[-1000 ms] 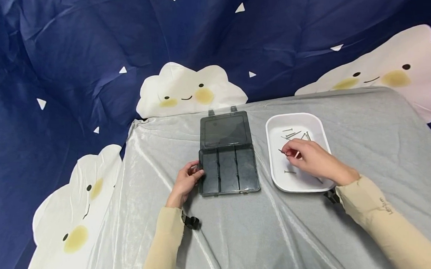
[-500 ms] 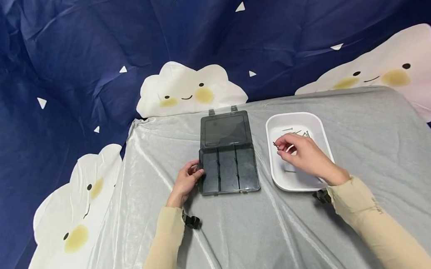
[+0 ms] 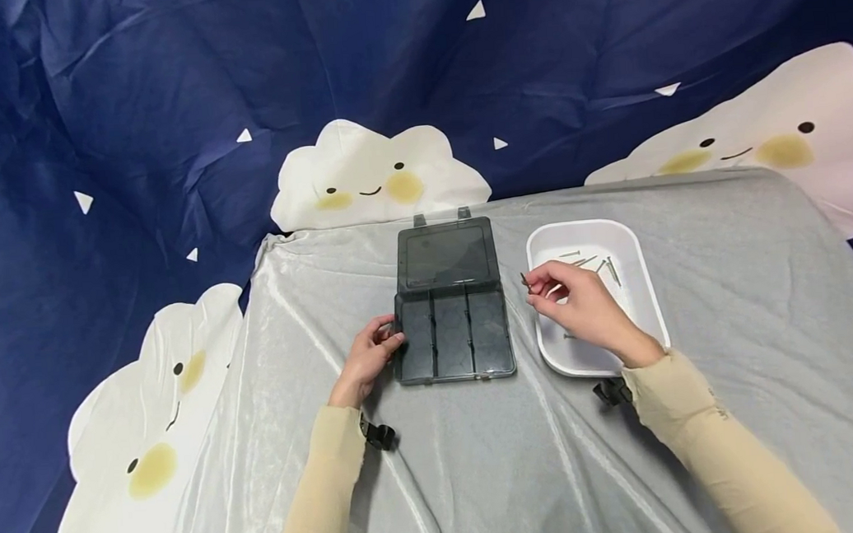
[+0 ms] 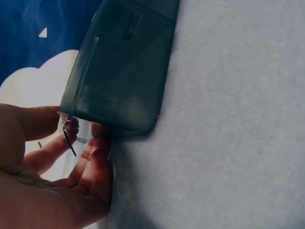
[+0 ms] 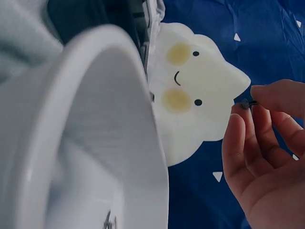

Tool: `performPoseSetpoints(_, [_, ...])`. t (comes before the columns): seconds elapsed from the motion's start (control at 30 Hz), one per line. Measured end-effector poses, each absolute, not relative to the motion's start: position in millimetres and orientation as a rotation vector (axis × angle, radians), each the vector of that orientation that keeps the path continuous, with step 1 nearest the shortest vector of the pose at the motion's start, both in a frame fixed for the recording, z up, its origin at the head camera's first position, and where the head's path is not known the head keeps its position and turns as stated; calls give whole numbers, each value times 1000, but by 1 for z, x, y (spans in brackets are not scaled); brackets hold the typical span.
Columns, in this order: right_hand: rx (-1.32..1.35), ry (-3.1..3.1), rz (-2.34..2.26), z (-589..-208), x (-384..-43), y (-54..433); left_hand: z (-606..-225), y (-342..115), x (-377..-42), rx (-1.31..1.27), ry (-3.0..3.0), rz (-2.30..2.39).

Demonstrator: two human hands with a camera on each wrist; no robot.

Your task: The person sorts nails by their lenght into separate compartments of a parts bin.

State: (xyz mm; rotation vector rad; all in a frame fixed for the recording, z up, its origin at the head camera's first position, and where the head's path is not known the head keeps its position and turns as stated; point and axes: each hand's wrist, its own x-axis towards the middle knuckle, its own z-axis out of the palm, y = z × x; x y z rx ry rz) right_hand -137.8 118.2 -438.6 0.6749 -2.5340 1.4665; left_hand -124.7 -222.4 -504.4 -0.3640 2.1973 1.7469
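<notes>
In the head view my left hand (image 3: 369, 353) grips the left edge of an open dark plastic compartment box (image 3: 452, 379), thumb on its rim. The left wrist view shows the box's side (image 4: 121, 81) beside the thumb and curled fingers; a thin dark piece hangs near the thumb, its nature unclear. My right hand (image 3: 577, 301) is over the left rim of a white tray (image 3: 649, 300). It pinches a screw (image 5: 245, 103) between thumb and fingertips, the head showing and the shank mostly hidden. Several more screws (image 3: 613, 272) lie in the tray, some behind the hand.
The box's lid (image 3: 446, 253) lies folded back, away from me. Wrinkled grey cloth (image 3: 470, 462) covers the table. A dark blue curtain (image 3: 568, 58) with white clouds hangs behind it. A narrow strip of cloth separates box and tray.
My right hand has moved left with the screw, from inside the tray to above its left rim. The left hand stays on the box.
</notes>
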Motion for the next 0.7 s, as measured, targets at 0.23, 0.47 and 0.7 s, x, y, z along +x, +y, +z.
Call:
performPoseSetpoints(0.23, [609, -2531, 1566, -436, -138, 100, -516, -224, -124, -375, 2232, 1773])
performPoseSetpoints(0.47, [540, -2569, 1656, -438, -140, 80, -515, -221, -123, -382, 2254, 1769])
performPoseSetpoints(0.7, [534, -2567, 1726, -440, -140, 59, -515, -221, -124, -390, 2233, 1795])
